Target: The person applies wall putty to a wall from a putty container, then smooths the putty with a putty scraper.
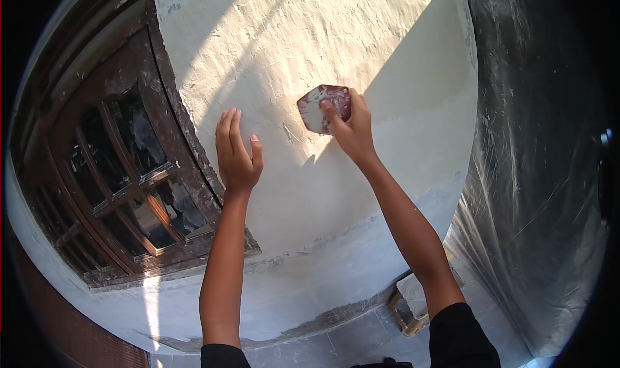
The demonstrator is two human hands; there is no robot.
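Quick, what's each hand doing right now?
Left hand: open, gripping nothing, by the pale wall.
Right hand: closed, holding a flat, angular red-and-whitish piece.

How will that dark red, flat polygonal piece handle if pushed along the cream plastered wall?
The dark red, flat polygonal piece is probably stiff: its edges look straight and unbent. The right hand grips it toward its right edge, so the left edge might tilt. Pale smears on its face may make it slippery if wet.

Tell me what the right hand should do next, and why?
I'd probably slide the flat reddish tool upward, because the right hand grips it at the wall, where the surface above looks bumpy and the part below smoother.
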